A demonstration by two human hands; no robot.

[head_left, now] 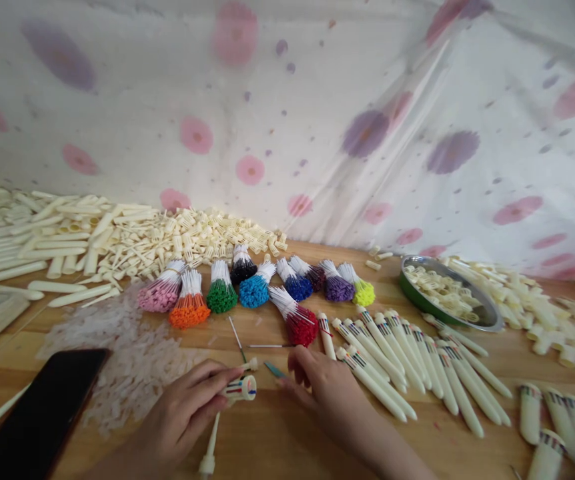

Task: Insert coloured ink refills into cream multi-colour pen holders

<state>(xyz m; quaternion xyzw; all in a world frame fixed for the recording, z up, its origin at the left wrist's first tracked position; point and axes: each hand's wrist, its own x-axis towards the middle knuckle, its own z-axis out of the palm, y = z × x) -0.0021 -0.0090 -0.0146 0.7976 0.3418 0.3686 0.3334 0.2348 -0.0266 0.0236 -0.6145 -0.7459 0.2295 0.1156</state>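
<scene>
While the left hand [187, 403] pinches a multicolour pen piece [245, 389], the half-curled right hand [325, 385] sits just right of it, grip unclear | step: seemingly fitting refills [235, 334] | next: likely needs piece held steady

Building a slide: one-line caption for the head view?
Left hand holds a multicolor pen barrel; right hand is near the red refill bundle.
</scene>
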